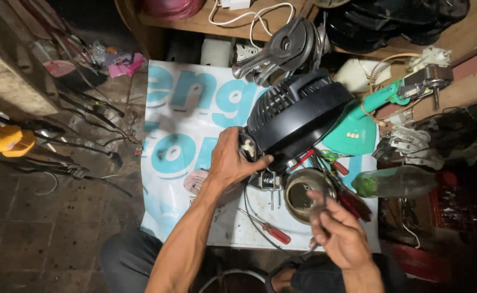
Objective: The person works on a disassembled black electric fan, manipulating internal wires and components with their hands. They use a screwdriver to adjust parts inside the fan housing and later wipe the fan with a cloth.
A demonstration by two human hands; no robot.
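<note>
Head view. Left hand (pixel 233 163) closed around the lower rim of a black fan (pixel 295 122), thumb pressed on its edge; fan tilted on the printed sheet (pixel 179 163). Right hand (pixel 340 234), blurred, fingers pinched on a thin tool; cannot tell which. Round metal tin (pixel 303 194) just above that hand; red screwdriver (pixel 274 232) to its left. Fan judged light, stiff plastic, grille fragile: hold by rim.

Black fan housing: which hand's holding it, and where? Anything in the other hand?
Left hand grips the black fan housing at its lower rear edge. Right hand is blurred; whether it holds anything cannot be told.
</note>
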